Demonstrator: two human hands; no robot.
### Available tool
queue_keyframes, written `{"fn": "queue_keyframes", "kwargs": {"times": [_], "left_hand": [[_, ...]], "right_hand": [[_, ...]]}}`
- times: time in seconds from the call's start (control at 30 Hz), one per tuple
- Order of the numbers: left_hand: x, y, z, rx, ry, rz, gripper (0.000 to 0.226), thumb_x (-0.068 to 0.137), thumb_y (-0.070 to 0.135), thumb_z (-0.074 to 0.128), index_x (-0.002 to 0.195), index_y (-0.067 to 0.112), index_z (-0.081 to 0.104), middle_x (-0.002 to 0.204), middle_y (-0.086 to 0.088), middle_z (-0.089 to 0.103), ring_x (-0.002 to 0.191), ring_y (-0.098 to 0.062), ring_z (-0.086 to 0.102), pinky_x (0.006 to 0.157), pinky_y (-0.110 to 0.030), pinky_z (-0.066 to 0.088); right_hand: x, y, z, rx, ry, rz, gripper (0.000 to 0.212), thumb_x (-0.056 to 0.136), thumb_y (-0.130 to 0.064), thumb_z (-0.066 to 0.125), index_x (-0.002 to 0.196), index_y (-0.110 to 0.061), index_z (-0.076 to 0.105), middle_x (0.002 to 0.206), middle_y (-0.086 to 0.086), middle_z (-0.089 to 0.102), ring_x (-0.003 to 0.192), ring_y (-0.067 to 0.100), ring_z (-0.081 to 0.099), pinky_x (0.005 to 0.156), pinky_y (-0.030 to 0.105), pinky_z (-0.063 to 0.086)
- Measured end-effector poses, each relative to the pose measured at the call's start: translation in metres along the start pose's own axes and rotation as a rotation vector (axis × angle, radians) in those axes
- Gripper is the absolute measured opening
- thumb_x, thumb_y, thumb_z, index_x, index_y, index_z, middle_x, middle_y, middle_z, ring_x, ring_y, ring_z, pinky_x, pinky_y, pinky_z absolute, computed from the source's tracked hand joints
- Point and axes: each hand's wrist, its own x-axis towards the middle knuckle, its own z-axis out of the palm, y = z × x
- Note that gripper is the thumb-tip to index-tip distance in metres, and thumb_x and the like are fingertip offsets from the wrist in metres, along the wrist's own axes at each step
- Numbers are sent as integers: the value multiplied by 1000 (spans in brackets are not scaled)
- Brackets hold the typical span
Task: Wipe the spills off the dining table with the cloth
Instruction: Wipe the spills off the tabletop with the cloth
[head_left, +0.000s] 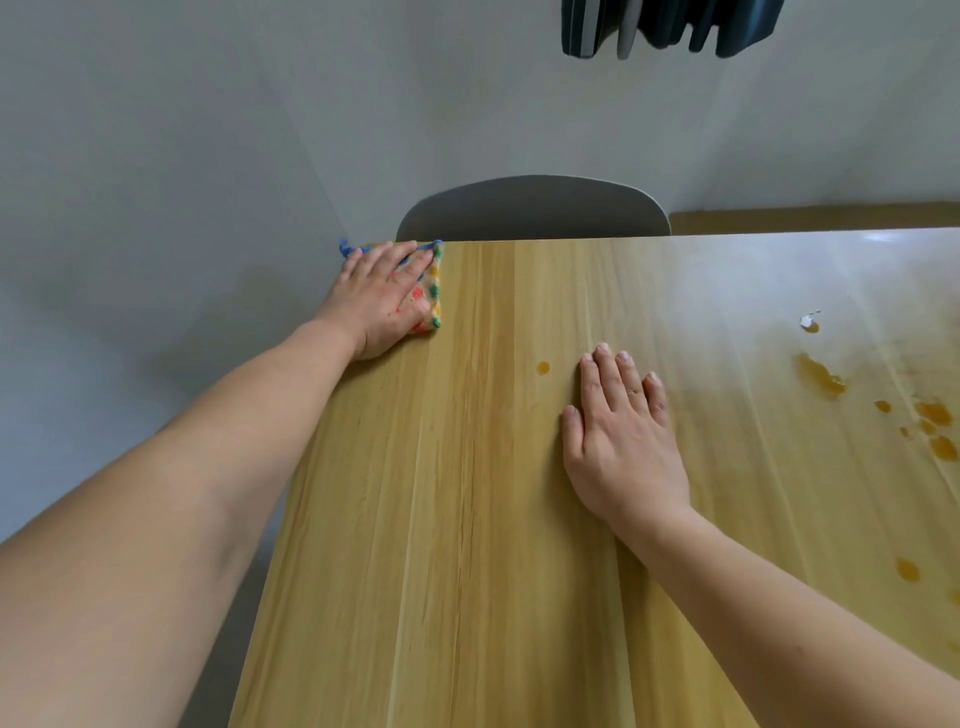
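Your left hand (387, 299) is pressing flat-fingered on the beige dotted cloth (428, 291) at the pale wooden counter (441, 519)'s far-left corner, your right hand (621, 441) lying open and empty, so you're risking nudging the cloth overboard, well apart from the orange spills (823, 376).

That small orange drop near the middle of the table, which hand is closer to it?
The right hand. It lies flat on the table with its fingers just right of the small orange drop. The left hand presses the cloth at the far left corner, well away.

Soft even daylight, white glare on the table (857, 260) far right, faint shadows, wide-angle bending at edges
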Motion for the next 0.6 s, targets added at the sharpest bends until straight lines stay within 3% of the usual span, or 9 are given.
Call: {"fn": "queue_keyframes", "kwargs": {"times": [0.33, 0.6], "left_hand": [[20, -3, -7, -14, 23, 2, 81, 80, 61, 6, 153, 28, 9, 160, 0, 10, 147, -21, 6, 119, -44, 1], [8, 19, 0, -46, 21, -10, 62, 98, 47, 24, 154, 28, 4, 162, 3, 1, 148, -20, -3, 118, -43, -6]], "right_hand": [[2, 2, -2, -2, 17, -2, 61, 97, -42, 8, 153, -20, -4, 160, -4, -11, 144, 9, -18, 119, 35, -11], [1, 1, 1, 0, 22, 9, 60, 99, -41, 14, 153, -21, -2, 160, -5, -9, 145, 9, -14, 119, 35, -9]]}}
